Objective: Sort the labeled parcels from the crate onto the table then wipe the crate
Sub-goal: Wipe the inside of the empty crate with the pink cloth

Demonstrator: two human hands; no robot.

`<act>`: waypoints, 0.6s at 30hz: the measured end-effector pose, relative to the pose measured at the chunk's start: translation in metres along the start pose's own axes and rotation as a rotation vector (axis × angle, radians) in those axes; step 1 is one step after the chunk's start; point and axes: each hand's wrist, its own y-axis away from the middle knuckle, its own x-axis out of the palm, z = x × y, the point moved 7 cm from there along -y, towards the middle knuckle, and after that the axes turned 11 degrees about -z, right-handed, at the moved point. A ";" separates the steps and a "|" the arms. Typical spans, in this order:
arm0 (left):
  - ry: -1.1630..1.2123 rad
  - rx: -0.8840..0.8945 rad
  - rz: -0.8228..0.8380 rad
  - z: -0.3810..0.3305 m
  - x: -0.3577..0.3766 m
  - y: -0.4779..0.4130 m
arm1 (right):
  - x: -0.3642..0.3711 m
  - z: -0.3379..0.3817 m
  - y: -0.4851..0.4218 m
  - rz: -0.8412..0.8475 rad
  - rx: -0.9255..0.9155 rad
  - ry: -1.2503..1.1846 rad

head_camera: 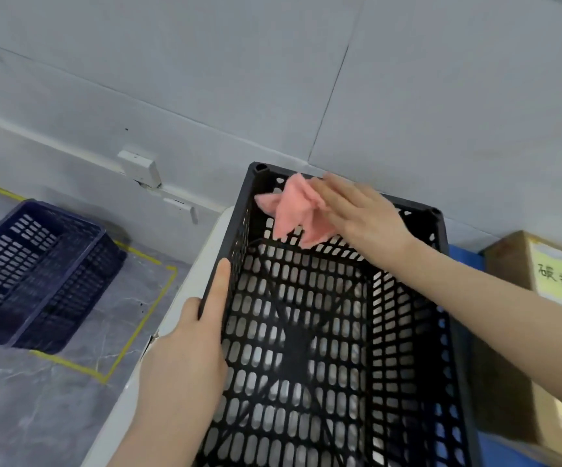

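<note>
I count two crates: one black crate and one blue crate. One pink cloth. Two cardboard parcels, an upper parcel and a lower parcel. One yellow label. Two hands, my left hand and right hand.

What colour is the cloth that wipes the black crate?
Pink: the cloth, pressed by the right hand against the crate, in the head view.

Inside black crate: open from above, mesh floor free across middle and near end. Far end taken by right hand pressing pink cloth against wall of crate. Left rim blocked by gripping left hand. Just right of crate: cardboard box. Close behind crate: room wall. Left of crate, down on floor, well apart: blue basket.
</note>
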 end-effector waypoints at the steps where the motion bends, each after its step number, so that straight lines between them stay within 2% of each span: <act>1: 0.009 0.001 -0.001 0.000 0.000 0.000 | -0.011 -0.011 0.000 -0.100 0.089 -0.011; 3: 0.026 0.004 -0.001 0.001 0.001 0.000 | -0.017 -0.013 0.000 -0.215 0.217 0.002; 7: 0.048 0.006 -0.015 0.001 -0.001 0.000 | 0.019 0.011 0.005 -0.069 0.314 0.074; 11: 0.036 0.003 -0.022 0.000 -0.003 0.000 | 0.042 0.014 0.016 -0.031 0.258 0.104; 13: 0.031 0.000 -0.036 -0.001 -0.005 0.000 | 0.062 0.026 0.025 0.143 0.176 0.119; 16: 0.022 0.000 -0.024 0.000 -0.005 0.000 | 0.104 0.059 0.058 0.621 0.056 0.025; 18: 0.020 0.000 -0.036 0.000 -0.003 0.000 | 0.118 0.072 0.073 0.765 0.037 0.047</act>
